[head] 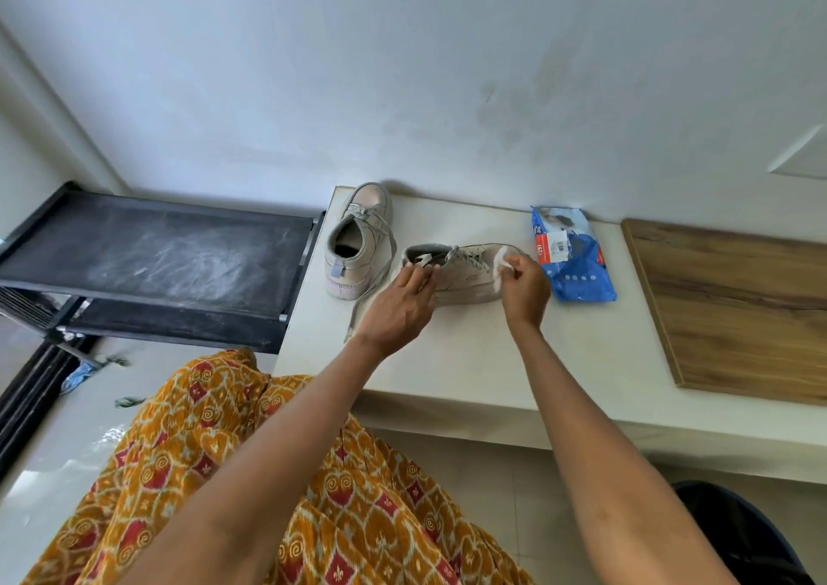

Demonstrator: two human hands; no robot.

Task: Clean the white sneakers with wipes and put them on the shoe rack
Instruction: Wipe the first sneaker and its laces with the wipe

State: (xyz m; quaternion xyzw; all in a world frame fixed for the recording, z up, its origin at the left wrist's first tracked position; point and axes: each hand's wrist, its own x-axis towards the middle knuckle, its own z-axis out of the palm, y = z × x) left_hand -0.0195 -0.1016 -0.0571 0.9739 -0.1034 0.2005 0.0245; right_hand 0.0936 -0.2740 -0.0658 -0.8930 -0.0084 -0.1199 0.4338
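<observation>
**Wipe on the toe, one sneaker steadied at the heel**

While the left hand (402, 302) rests on the heel end of the near sneaker (461, 275), its fingers bent over the collar and holding the shoe in place, the right hand (526, 287) pinches a white wipe (503, 262) between thumb and fingertips and presses it to the toe end of the same shoe. That sneaker lies across the white ledge (447, 360), heel toward the left and toe toward the right, with its laces loosely done up along the top.

A second sneaker (358, 240) stands just beside it on the left, near the ledge's far left corner, toe pointing at the wall and heel opening toward the camera. One of its laces (367, 293) trails down over the ledge surface, passing close to the left wrist. Whether the two shoes touch cannot be told.

A blue pack of wipes (570, 257) lies flat on the ledge to the right of the right hand, near the wall (402, 69), close to the hand but apart from it. Further right, a wooden board (738, 307) covers the ledge.

Left of the ledge, and touching its edge, stands a black shoe rack (156, 253); its top shelf shows pale dusty streaks. A lower shelf shows beneath it.

Orange patterned fabric (268, 472) of the person's clothing fills the lower foreground over a pale tiled floor (53, 450), and a dark rounded object (738, 531) sits at the bottom right corner, too cut off to identify.
</observation>
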